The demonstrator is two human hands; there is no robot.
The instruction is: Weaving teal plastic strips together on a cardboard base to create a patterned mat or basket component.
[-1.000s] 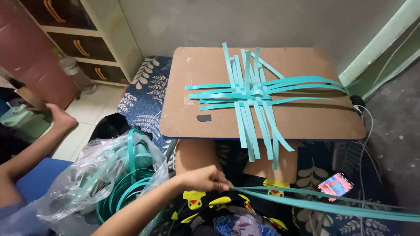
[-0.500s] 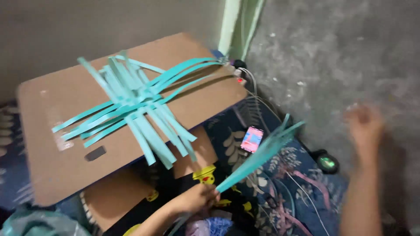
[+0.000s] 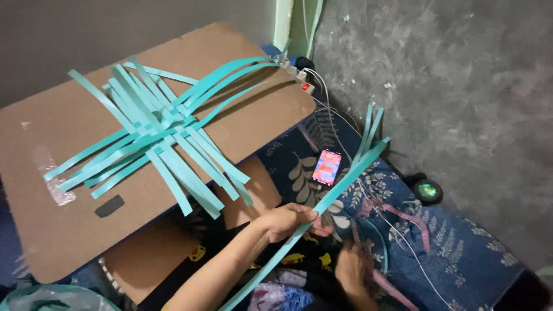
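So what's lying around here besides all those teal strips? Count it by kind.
Brown board: 1
Phone, screen lit: 1
Round black gadget with green light: 1
White power strip: 1
Total: 4

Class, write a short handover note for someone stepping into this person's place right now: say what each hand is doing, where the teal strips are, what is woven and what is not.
Left hand: shut on a bundle of long teal strips that slants up to the right over the blue floral mat.
Right hand: low over the mat by pink strips; blurred, grip unclear.
Done: crossed teal strips lie partly interlaced on the brown board, ends loose.
Left: the held strips are not yet on the board.
Nearby: a lit phone and white cables on the mat.
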